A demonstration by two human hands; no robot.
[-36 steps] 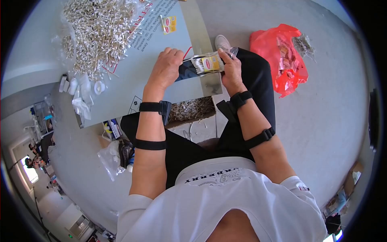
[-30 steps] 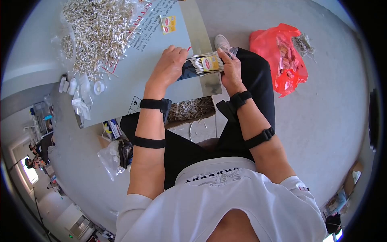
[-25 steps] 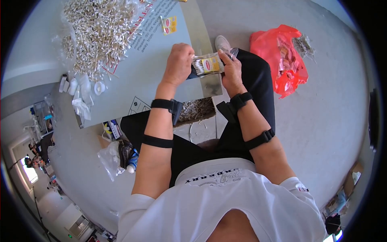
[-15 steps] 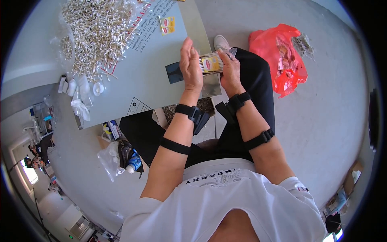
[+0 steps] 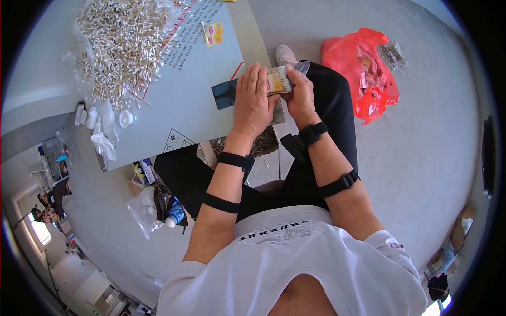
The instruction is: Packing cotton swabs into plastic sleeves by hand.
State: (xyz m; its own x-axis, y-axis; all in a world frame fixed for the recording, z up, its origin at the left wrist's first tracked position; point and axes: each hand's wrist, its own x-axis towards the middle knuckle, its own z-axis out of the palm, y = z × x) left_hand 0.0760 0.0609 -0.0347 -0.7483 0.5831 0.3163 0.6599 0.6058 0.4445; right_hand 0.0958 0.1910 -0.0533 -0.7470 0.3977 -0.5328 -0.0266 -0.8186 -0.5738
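A pack of cotton swabs [image 5: 283,79] with a yellow label lies between my hands, over the near right corner of the table. Around its right end my right hand [image 5: 302,100] is closed, with clear plastic film sticking out beyond. My left hand [image 5: 251,102] rests flat against the pack's left end, fingers straight and side by side, the thumb pointing right along the near side. It covers part of the pack. Beside my left fingers a dark plate [image 5: 224,95] lies on the table.
A heap of loose cotton swabs [image 5: 121,50] fills the table's far left. Yellow labels [image 5: 213,34] lie farther back. White plastic scraps and a tape roll [image 5: 126,118] sit at the left edge. A red bag [image 5: 361,73] stands on the floor at right, a box of swabs [image 5: 263,143] below the table.
My left hand has turned from edge-on to palm down and now lies over the pack's left end. A red strip shows on the table past my fingers. My right hand keeps its hold.
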